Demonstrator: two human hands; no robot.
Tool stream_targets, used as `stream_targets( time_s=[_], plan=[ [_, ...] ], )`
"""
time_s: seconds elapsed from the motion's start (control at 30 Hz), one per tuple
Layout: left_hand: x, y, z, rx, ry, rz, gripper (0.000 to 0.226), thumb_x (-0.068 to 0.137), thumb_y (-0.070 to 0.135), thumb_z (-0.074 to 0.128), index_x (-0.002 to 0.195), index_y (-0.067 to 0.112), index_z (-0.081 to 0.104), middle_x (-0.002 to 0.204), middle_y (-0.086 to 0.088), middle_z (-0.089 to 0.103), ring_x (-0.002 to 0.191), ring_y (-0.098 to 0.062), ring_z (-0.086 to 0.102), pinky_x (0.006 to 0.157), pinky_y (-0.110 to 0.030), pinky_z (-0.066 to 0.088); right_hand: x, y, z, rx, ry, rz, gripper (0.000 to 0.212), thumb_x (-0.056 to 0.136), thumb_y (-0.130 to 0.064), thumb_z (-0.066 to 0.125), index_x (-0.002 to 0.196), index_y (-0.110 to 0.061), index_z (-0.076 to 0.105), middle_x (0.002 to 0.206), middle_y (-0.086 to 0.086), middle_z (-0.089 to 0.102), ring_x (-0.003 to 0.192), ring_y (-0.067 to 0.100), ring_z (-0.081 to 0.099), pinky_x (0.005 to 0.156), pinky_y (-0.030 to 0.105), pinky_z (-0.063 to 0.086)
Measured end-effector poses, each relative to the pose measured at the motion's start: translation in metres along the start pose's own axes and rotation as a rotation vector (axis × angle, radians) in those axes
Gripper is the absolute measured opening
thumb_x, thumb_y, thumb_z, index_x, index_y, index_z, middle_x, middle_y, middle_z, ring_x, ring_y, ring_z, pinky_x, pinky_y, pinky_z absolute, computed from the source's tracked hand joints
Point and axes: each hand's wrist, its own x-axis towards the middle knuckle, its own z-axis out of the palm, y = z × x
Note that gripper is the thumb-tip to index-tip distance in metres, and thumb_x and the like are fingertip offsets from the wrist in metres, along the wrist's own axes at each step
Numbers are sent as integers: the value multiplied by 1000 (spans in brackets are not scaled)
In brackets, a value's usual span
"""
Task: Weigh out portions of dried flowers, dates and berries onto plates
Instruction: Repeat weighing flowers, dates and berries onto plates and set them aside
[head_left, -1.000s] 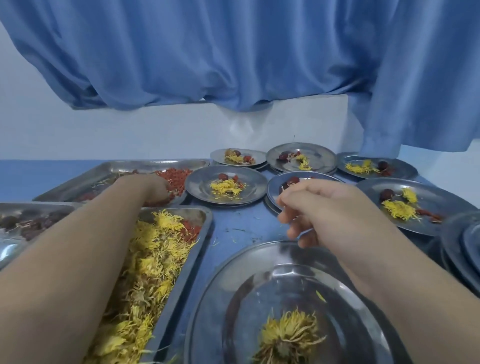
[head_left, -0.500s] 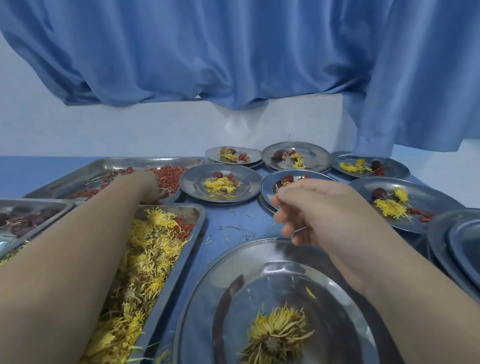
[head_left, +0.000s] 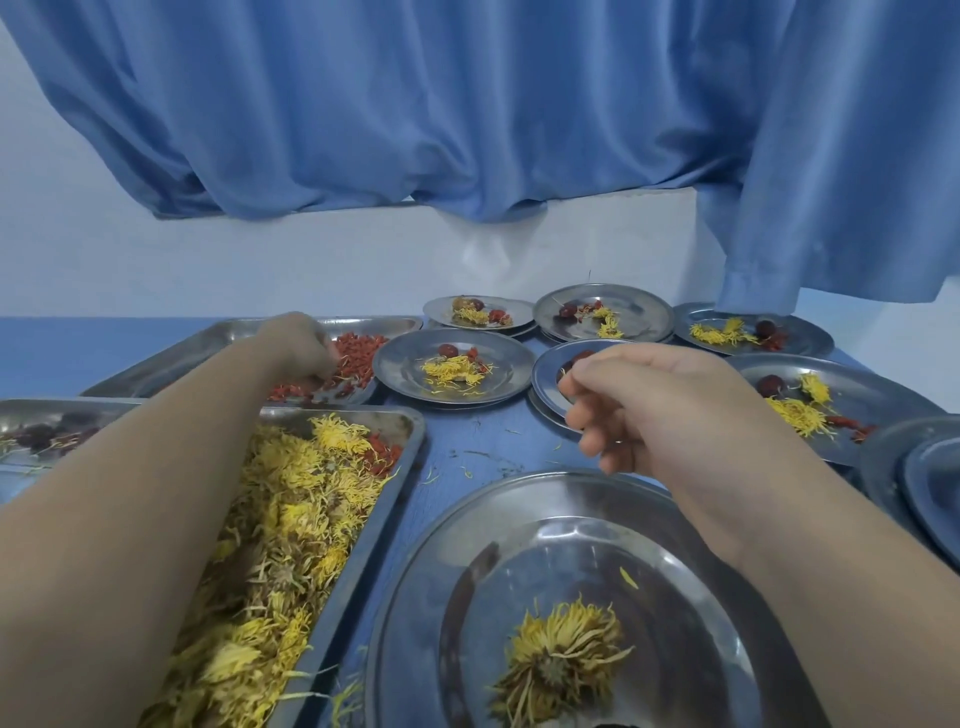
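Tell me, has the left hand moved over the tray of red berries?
Yes. The left hand has shifted up the picture: its top now overlaps the berry tray's far rim, which earlier showed clear beyond it.

Soft, even, cool light with a blue cast lies over the table; shadows are faint. The steel plate at the near edge shows dull, smeared reflections. Wide-angle distortion bows the far edge, and the forearms at the near corners loom large and slightly soft.

The left hand pinches red berries in the far tray; the right hand, fingers curled, hovers over the chrysanthemum plate.
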Motion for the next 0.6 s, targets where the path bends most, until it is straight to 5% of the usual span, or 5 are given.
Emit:
stream_targets(
  time_s=[0.23,0.4,0.6],
  plan=[
    [-4,-8,-10,-53,51,22,12,82,-5,68,75,5,66,79,-11,69,56,-14,70,45,-21,52,-1,0,0,10,-1,0,20,85,-15,60,68,-13,69,57,1,64,50,13,54,47,25,44],
    [-15,-9,-18,-135,65,61,10,81,-5,68,77,4,68,81,-14,71,57,-12,71,51,-23,55,-1,1,-1,12,2,-2,19,85,-15,60,70,-12,70,57,1,64,50,13,54,48,26,44],
    [-59,20,-44,-355,-71,202,8,84,-3,68,88,3,69,88,-17,73,80,-26,75,80,-37,60,-6,-10,-3,40,13,-7,18,88,-14,59,73,-10,68,57,2,61,49,14,52,46,25,42]
  ],
)
